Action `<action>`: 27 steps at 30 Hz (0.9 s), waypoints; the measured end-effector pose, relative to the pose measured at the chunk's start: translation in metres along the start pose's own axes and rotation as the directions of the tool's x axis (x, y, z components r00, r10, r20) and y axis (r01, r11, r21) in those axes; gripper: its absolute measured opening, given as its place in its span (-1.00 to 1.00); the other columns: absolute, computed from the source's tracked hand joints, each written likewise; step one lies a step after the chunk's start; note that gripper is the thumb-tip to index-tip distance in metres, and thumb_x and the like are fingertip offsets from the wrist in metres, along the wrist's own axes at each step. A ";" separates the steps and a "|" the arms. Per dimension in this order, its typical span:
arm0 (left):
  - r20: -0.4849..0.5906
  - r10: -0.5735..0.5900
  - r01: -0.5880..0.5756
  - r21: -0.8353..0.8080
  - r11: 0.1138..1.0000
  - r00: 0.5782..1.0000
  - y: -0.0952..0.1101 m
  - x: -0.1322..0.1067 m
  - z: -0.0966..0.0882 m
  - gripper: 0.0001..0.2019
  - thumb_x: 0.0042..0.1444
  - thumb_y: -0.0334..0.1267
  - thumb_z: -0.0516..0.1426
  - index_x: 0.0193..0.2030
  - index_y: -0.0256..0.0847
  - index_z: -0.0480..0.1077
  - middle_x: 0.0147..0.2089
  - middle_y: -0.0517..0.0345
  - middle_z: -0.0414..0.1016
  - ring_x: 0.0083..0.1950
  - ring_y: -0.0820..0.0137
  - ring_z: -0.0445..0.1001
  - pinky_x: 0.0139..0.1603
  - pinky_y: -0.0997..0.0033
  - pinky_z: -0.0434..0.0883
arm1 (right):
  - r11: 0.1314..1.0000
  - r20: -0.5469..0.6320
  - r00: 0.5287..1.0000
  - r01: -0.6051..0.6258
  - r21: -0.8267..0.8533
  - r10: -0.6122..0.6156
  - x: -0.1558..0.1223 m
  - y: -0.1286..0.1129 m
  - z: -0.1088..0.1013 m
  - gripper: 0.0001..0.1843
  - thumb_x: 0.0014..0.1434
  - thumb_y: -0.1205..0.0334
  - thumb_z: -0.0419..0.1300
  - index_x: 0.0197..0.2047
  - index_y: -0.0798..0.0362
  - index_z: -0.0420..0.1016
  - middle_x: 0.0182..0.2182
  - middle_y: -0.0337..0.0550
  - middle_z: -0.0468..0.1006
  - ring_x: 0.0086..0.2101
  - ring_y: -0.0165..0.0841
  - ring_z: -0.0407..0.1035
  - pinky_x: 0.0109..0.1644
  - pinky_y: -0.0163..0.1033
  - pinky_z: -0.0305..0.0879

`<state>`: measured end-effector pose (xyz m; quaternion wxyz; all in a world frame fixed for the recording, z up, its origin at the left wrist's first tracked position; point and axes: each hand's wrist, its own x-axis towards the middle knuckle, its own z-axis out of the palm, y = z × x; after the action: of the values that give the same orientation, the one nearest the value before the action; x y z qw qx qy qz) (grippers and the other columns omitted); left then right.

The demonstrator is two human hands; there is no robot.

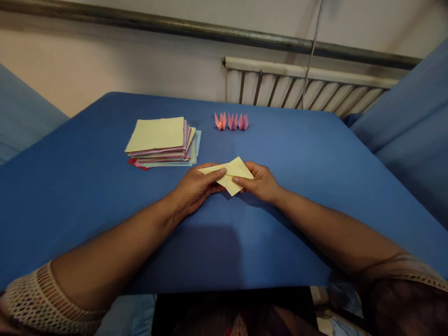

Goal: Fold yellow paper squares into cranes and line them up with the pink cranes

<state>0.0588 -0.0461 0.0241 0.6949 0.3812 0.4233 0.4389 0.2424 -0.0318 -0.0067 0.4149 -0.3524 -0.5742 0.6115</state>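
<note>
A folded pale yellow paper point(234, 169) is held just above the blue table point(105, 196) near its middle. My left hand point(196, 186) pinches its left edge, thumb on top and fingers curled beneath. My right hand point(261, 182) grips its right side, fingers closed round the fold. Both hands meet at the paper, with my forearms reaching in from the lower corners.
A stack of coloured square sheets point(163, 142), yellow on top, lies to the left behind my hands. Three small folded pink and orange paper figures point(231, 121) stand in a row near the far edge. A white radiator point(301, 88) lines the wall; blue cloth point(413, 121) at right.
</note>
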 end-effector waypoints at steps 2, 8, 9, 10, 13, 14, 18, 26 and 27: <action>-0.041 0.010 -0.010 0.006 1.000 0.999 0.000 0.002 -0.003 -0.72 -0.06 -0.30 0.37 -0.22 -0.33 0.46 -0.28 0.04 0.60 -0.27 0.34 0.57 -0.16 0.30 0.55 | 0.998 0.079 0.996 -0.054 0.044 0.050 -0.001 -0.002 -0.003 -0.55 -0.04 -0.04 0.42 -0.20 0.07 0.46 -0.44 -0.25 0.54 -0.53 -0.48 0.39 -0.51 -0.38 0.30; -0.085 0.071 -0.067 0.056 0.996 0.994 0.002 0.010 -0.009 -0.71 -0.13 -0.27 0.39 -0.27 -0.32 0.49 -0.26 0.04 0.61 -0.23 0.29 0.58 -0.20 0.34 0.54 | 0.965 0.150 0.968 -0.221 0.140 0.200 0.001 -0.008 -0.015 -0.42 0.10 -0.28 0.22 -0.22 0.14 0.50 -0.45 -0.12 0.60 -0.53 -0.41 0.49 -0.58 -0.40 0.30; -0.081 0.079 -0.074 0.065 0.995 0.994 0.002 0.010 -0.009 -0.72 -0.13 -0.26 0.39 -0.27 -0.31 0.49 -0.27 0.05 0.61 -0.23 0.30 0.58 -0.20 0.35 0.54 | 0.968 0.138 0.968 -0.224 0.117 0.207 0.002 -0.008 -0.015 -0.47 0.08 -0.24 0.27 -0.26 0.14 0.49 -0.47 -0.13 0.60 -0.54 -0.43 0.49 -0.59 -0.42 0.29; -0.073 0.083 -0.078 0.072 0.994 0.994 0.002 0.010 -0.009 -0.72 -0.12 -0.25 0.39 -0.28 -0.31 0.50 -0.27 0.05 0.61 -0.23 0.30 0.58 -0.19 0.35 0.53 | 0.970 0.131 0.969 -0.223 0.096 0.210 0.002 -0.008 -0.015 -0.51 0.06 -0.19 0.31 -0.29 0.13 0.48 -0.48 -0.14 0.61 -0.55 -0.44 0.48 -0.59 -0.43 0.28; -0.043 0.090 -0.087 0.078 0.993 0.995 0.003 0.009 -0.008 -0.72 -0.08 -0.23 0.36 -0.24 -0.33 0.53 -0.24 0.01 0.62 -0.20 0.29 0.58 -0.13 0.33 0.52 | 0.976 0.129 0.971 -0.211 0.055 0.203 0.002 -0.008 -0.015 -0.60 0.05 -0.08 0.36 -0.37 0.12 0.44 -0.50 -0.15 0.62 -0.58 -0.46 0.47 -0.60 -0.45 0.26; -0.035 0.092 -0.089 0.078 0.993 0.995 0.003 0.009 -0.008 -0.71 -0.07 -0.23 0.36 -0.22 -0.34 0.54 -0.22 -0.01 0.63 -0.19 0.27 0.58 -0.10 0.31 0.52 | 0.976 0.135 0.970 -0.210 0.049 0.202 0.002 -0.008 -0.015 -0.62 0.06 -0.05 0.36 -0.37 0.11 0.43 -0.50 -0.15 0.62 -0.58 -0.47 0.47 -0.59 -0.45 0.26; -0.032 0.100 -0.097 0.085 0.992 0.994 0.003 0.010 -0.009 -0.69 -0.06 -0.22 0.35 -0.19 -0.35 0.55 -0.20 -0.05 0.64 -0.16 0.23 0.60 -0.04 0.24 0.51 | 0.969 0.182 0.959 -0.234 0.077 0.217 0.002 -0.008 -0.017 -0.65 0.10 -0.02 0.33 -0.34 0.12 0.44 -0.45 -0.11 0.65 -0.54 -0.44 0.51 -0.57 -0.44 0.29; -0.051 0.122 -0.115 0.115 0.987 0.991 0.007 0.009 -0.007 -0.70 -0.09 -0.21 0.37 -0.25 -0.34 0.53 -0.24 0.00 0.63 -0.16 0.21 0.60 -0.05 0.25 0.51 | 0.962 0.209 0.952 -0.249 0.112 0.222 0.002 -0.007 -0.018 -0.49 0.14 -0.21 0.23 -0.24 0.14 0.50 -0.45 -0.07 0.66 -0.54 -0.40 0.53 -0.58 -0.43 0.30; -0.051 0.124 -0.117 0.119 0.986 0.991 0.006 0.009 -0.007 -0.70 -0.11 -0.20 0.38 -0.26 -0.34 0.52 -0.25 0.01 0.63 -0.18 0.22 0.60 -0.07 0.26 0.51 | 0.964 0.200 0.954 -0.247 0.101 0.224 0.002 -0.008 -0.017 -0.50 0.13 -0.21 0.24 -0.27 0.14 0.49 -0.46 -0.08 0.65 -0.54 -0.41 0.52 -0.59 -0.43 0.29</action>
<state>0.0526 -0.0342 0.0248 0.6312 0.4326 0.4444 0.4659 0.2577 -0.0233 -0.0005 0.3044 -0.3329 -0.5252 0.7216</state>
